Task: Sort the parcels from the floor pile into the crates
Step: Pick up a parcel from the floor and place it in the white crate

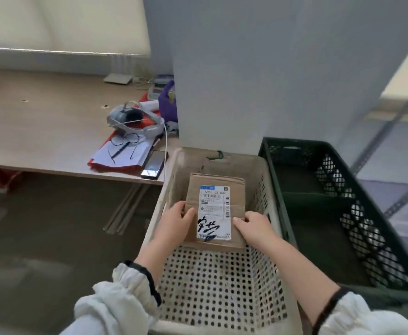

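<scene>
At left, a wooden surface (41, 131) with papers (125, 153), glasses (125, 139) and a phone (152, 164). At right, a dark green crate (367, 233) just beside a beige perforated crate (222, 286). Inside the beige one, a cardboard parcel (216, 187), label up, perhaps resting on its bottom, hard to tell. On the parcel's near corners, left hand (178, 221) and right hand (253, 226), fingers (189, 213) curled round its edges, gripping.

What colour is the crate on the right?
The crate is dark green; the head view shows it.
</scene>
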The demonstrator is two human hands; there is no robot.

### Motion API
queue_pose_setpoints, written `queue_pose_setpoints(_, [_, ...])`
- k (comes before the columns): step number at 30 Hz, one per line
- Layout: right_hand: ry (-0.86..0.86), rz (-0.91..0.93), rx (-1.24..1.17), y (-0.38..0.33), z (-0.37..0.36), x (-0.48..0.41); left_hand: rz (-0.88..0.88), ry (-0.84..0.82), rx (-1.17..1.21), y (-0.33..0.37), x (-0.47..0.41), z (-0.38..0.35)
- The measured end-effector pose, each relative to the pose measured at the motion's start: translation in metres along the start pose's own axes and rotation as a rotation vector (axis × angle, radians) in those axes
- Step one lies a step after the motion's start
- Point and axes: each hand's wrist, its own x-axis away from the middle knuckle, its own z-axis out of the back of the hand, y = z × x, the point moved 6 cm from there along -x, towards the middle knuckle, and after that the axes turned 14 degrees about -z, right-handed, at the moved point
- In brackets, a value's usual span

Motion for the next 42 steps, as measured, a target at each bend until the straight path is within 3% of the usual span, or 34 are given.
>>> queue_pose_setpoints(7, [-0.072,-0.164,-0.010,0.004,-0.045,-0.120,0.043,-0.120,-0.072,-0.067,-0.099,-0.056])
queue_pose_setpoints(14, [-0.215,-0.338,0.004,0.046,-0.121,-0.247,0.152,-0.189,0.010,-0.180,-0.158,-0.162])
queue_pose_setpoints(21, [-0.261,-0.443,-0.129,0.098,-0.186,-0.303,0.249,-0.232,0.019,-0.261,-0.172,-0.229])
queue_pose_setpoints(28, [-0.197,-0.475,-0.113,0.112,-0.208,-0.328,0.310,-0.217,0.061,-0.282,-0.174,-0.252])
queue_pose_setpoints(30, [-0.204,-0.490,-0.116,0.116,-0.212,-0.331,0.379,-0.169,0.084,-0.283,-0.169,-0.251])
queue_pose_setpoints(33, [-0.213,-0.508,-0.222,0.112,-0.210,-0.336,0.562,0.076,0.179,-0.277,-0.144,-0.242])
queue_pose_setpoints(36, [-0.145,-0.506,-0.290,0.102,-0.202,-0.348,0.969,0.274,0.326,-0.261,-0.097,-0.257])
queue_pose_setpoints(38, [-0.103,-0.491,-0.281,0.096,-0.199,-0.360,1.164,0.255,0.449,-0.246,-0.081,-0.279])
queue_pose_setpoints(42, [-0.109,-0.432,-0.272,0.083,-0.202,-0.377,1.106,0.272,0.527,-0.244,-0.094,-0.299])
